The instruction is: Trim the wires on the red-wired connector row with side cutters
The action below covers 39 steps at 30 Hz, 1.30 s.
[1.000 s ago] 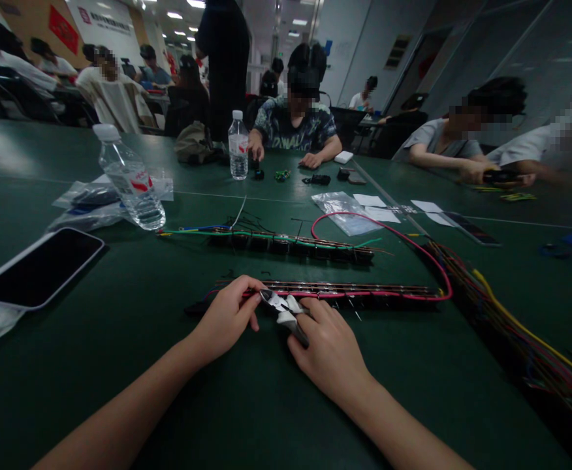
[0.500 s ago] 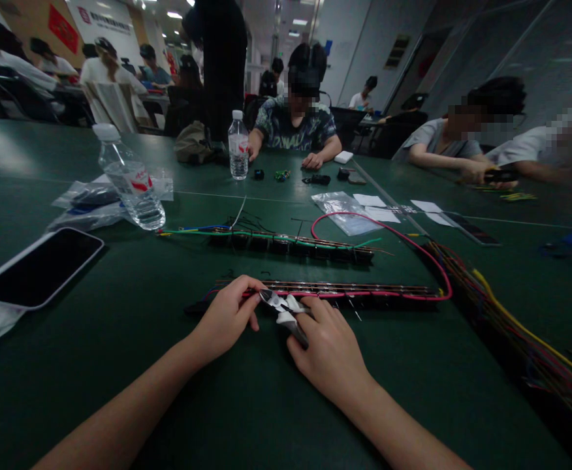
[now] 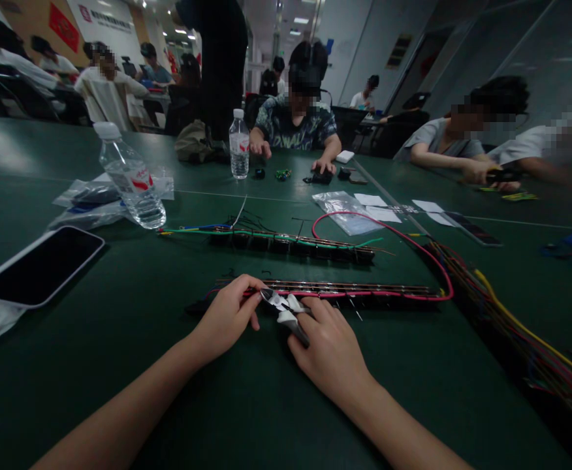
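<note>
My right hand [image 3: 332, 343] is wrapped round the grips of a pair of diagonal cutters [image 3: 286, 310]. Their jaws point left, up against the fingertips of my left hand [image 3: 232, 310]. Thumb and index finger of that hand are pinched together at the near edge of a black strip assembly [image 3: 354, 290] with a pink-red wire along it. What the pinch holds is too small to make out. Thin pale tie ends stick out below the strip on its right part. Behind it lies a second strip assembly [image 3: 290, 245] with a green wire [image 3: 266, 235] on top.
At the left are a phone [image 3: 44, 267], a tilted water bottle [image 3: 134, 183] and plastic bags [image 3: 87, 202]. Along the right runs a long wire bundle [image 3: 521, 326]. A plastic bag [image 3: 347, 212] and papers [image 3: 381, 214] lie farther back. Across the table sits a person [image 3: 296, 121] near another bottle [image 3: 239, 147].
My hands and the cutters have stayed nearly still. Across the table, the person's hands have shifted, one lifting beside the bottle and the other reaching onto a small black object.
</note>
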Motion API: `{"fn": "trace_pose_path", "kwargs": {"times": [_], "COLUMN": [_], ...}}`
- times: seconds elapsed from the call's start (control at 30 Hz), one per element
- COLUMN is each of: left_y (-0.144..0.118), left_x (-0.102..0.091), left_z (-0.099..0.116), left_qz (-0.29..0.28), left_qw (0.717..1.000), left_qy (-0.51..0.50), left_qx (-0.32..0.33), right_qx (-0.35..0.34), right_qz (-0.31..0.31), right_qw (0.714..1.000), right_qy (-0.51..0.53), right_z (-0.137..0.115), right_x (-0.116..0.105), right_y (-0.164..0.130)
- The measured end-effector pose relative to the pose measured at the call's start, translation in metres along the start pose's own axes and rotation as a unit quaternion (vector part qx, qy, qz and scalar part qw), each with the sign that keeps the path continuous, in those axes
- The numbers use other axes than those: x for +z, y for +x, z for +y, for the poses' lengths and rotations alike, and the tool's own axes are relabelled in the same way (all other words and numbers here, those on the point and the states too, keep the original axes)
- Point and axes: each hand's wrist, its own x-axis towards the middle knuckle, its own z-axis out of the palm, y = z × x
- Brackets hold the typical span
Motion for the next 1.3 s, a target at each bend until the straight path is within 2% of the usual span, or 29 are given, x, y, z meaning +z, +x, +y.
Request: {"fn": "trace_pose_path", "kwargs": {"times": [1.3], "left_y": [0.0007], "left_x": [-0.0002], "left_z": [-0.0001], "left_qz": [0.000], "left_qw": [1.000], "left_qy": [-0.010], "left_qx": [0.006], "right_qx": [0.000], "right_qz": [0.011], "right_qw": [1.000], "right_qy": [0.001], "right_z": [0.0001], "right_x": [0.0002], "right_y": [0.0001]}}
